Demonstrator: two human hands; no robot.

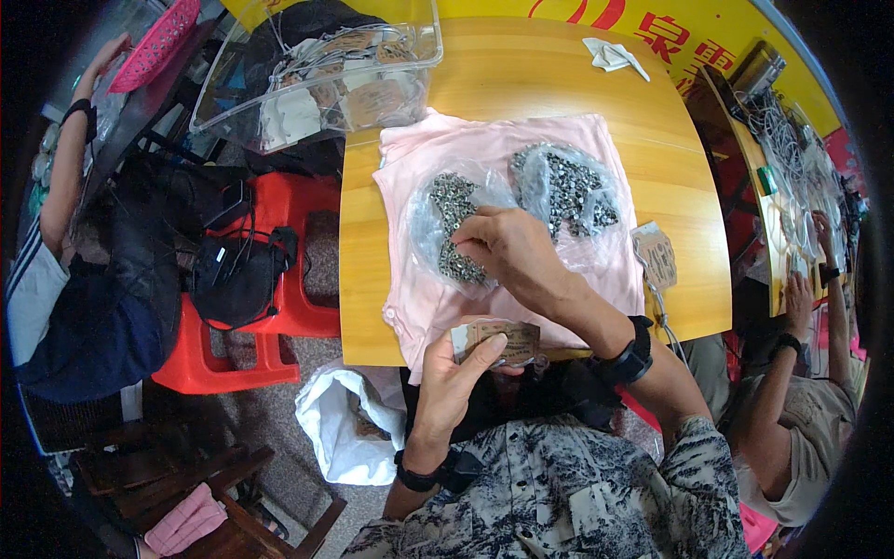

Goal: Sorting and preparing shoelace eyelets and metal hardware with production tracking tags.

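Observation:
My left hand [449, 384] is closed around a small stack of brown and white cards [521, 341] at the table's near edge, the thumb pressed on top. My right hand [514, 250] is over a clear plastic bag of small shiny metal pieces [453, 207], its fingertips pinched together at the pieces. Whatever is between those fingertips is too small to make out. To the right lies a second clear bag of dark metal pieces [570, 191]. Both bags rest on a pink garment [410, 321] spread over the wooden table [521, 65].
A clear plastic bin [410, 70] holding cards and cords stands at the far left. A brown card with a cord [656, 256] lies right of the garment, a crumpled tissue [615, 58] farther back. Red stools [307, 307] and a white sack [340, 438] are at left. Other people sit either side.

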